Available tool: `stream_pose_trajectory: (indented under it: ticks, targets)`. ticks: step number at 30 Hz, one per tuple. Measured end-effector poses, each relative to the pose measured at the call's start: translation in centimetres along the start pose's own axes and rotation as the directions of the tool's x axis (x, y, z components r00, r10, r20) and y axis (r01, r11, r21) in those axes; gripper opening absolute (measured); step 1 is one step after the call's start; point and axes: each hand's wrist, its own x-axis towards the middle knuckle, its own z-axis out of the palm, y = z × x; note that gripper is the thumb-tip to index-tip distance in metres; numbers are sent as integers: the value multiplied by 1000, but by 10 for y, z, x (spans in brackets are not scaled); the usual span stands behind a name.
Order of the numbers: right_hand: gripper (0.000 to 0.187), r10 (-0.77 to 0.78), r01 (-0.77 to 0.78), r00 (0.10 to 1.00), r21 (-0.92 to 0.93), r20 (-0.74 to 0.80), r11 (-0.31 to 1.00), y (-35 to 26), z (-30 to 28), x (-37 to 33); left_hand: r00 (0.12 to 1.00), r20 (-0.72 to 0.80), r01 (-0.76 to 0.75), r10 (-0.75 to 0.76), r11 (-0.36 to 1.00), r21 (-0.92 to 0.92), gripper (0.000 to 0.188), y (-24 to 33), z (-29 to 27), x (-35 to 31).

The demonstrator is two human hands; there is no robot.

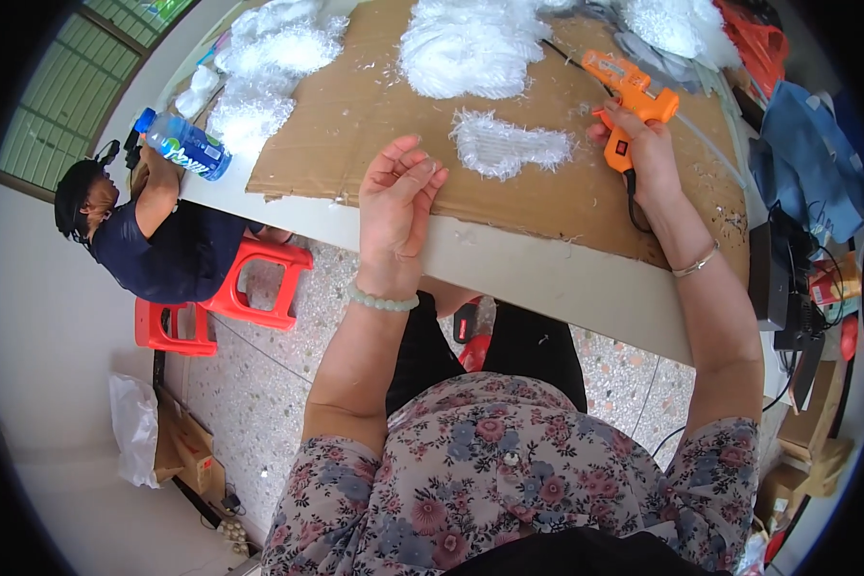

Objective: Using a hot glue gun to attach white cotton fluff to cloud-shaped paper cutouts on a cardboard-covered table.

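My right hand is wrapped round the handle of an orange hot glue gun, whose black cord hangs from the handle's lower end. The gun is over the right part of a brown cardboard sheet. My left hand is raised at the cardboard's front edge, with thumb and fingers pinched together; anything between the fingertips is too small to make out. Between my hands a flat piece of white, shaggy tinsel-like material lies on the cardboard, touched by neither hand.
Piles of white tinsel-like pieces lie farther back. A blue-capped bottle stands at the left of the white table. Another person sits there on a red stool. Blue cloth and a black box are at right.
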Motion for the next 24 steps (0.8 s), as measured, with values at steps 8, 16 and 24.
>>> stream_pose_trajectory:
  ticks: [8, 16, 24]
  targets:
    - [16, 33, -33, 999, 7, -35, 999, 0, -1, -6, 1000, 3, -13, 13, 1000, 11, 23, -6, 1, -7]
    - [14, 13, -12, 1000, 40, -20, 999, 0, 0, -2, 996, 48, -71, 72, 997, -23, 22, -7, -7, -3]
    - [14, 9, -8, 1000, 18, -24, 1000, -1, 2, -3, 997, -30, -69, 69, 998, -6, 21, -6, 0, -6]
